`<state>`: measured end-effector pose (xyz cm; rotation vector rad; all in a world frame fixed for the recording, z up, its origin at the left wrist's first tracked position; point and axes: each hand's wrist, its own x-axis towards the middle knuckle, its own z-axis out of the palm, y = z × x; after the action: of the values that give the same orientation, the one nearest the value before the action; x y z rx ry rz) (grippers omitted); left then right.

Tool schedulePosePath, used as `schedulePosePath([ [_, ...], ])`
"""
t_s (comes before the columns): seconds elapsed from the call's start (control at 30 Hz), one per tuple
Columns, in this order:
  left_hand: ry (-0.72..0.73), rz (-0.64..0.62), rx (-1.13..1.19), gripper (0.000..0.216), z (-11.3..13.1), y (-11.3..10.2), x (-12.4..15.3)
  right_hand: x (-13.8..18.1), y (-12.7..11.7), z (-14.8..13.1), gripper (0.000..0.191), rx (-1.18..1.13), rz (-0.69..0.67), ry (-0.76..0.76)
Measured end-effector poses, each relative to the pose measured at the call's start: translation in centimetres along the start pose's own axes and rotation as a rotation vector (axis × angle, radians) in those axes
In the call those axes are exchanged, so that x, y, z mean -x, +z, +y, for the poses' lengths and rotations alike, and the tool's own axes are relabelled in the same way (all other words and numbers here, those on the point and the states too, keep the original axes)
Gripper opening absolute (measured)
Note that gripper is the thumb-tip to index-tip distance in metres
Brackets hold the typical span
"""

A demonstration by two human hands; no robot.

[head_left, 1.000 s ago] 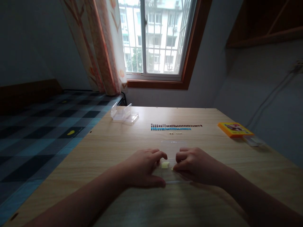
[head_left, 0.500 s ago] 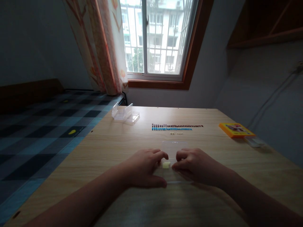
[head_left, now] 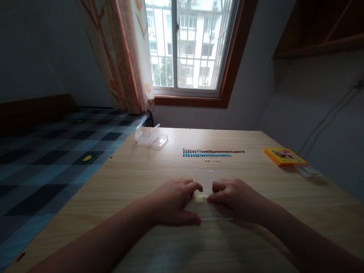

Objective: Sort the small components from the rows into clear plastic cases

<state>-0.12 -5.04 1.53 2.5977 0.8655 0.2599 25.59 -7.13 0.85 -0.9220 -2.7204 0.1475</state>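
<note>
Both my hands rest on a clear plastic plate (head_left: 209, 176) lying on the wooden table (head_left: 136, 174). A small pale yellow block piece (head_left: 200, 198) sits on the plate between them. My left hand (head_left: 173, 201) has its fingers curled, fingertips touching the plate just left of the yellow piece. My right hand (head_left: 234, 199) is curled too, its thumb and forefinger pinched at the yellow piece's right end. Beyond the plate lie a row of dark small pieces (head_left: 213, 151), a row of blue pieces (head_left: 206, 155) and a few pale pieces (head_left: 212, 161).
A clear open plastic box (head_left: 150, 137) stands at the table's far left. An orange booklet (head_left: 284, 156) with a clear bag lies at the right edge. A bed with a checked cover (head_left: 51, 151) is on the left, a window and curtain behind.
My right thumb and forefinger have slid left until they meet the yellow piece. The left hand has stayed put.
</note>
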Motion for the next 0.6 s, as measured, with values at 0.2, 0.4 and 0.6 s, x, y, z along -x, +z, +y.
schedulePosePath([
  [0.2, 0.007, 0.003, 0.001, 0.069, -0.07, 0.02, 0.0, -0.09, -0.09, 0.08, 0.021, 0.0, 0.0, -0.004],
  [0.4, -0.004, 0.0, -0.002, 0.07, 0.07, -0.07, -0.02, -0.12, -0.15, 0.06, 0.022, 0.004, -0.005, 0.002],
  [0.6, 0.003, 0.003, 0.002, 0.069, -0.01, 0.05, 0.01, -0.13, 0.19, 0.08, 0.022, 0.016, 0.008, -0.008],
])
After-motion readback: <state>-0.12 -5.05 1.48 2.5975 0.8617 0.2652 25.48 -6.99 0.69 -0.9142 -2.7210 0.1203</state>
